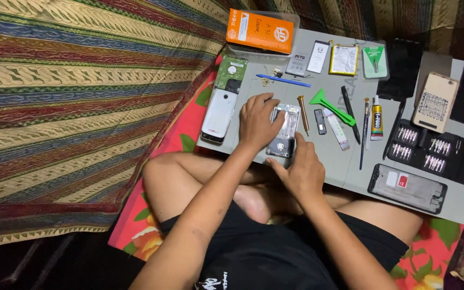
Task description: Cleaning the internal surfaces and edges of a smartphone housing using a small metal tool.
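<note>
A white phone back (219, 114) lies at the far left of the grey work mat (350, 166), its long axis running from about twelve to six o'clock, with a green circuit board (231, 72) touching its twelve o'clock end.

Just to its right, at three o'clock from it, the left hand (258, 122) rests palm down with fingers spread and curled over the left edge of the opened phone (284, 130). That phone lies flat near the front edge of the mat, in front of the person's crossed legs. Its long axis runs roughly from twelve to six o'clock, tilted slightly toward one, with the darker end at six.

The right hand (301, 173) sits at the phone's five o'clock, thumb pressed to the lower end; its other fingers are together, and I cannot tell whether they clamp the edge.

The phone looks light, thin and stiff, with smooth, probably slippery faces and exposed inner parts that seem fragile. The safer hold is likely along the two long side edges, keeping off the open middle.

Further right lie a gold-tipped screwdriver (303, 114), a green pry tool (331, 106), a glue tube (376, 119), a black bit case (439, 153) and another phone frame (407, 188) at four o'clock.
</note>
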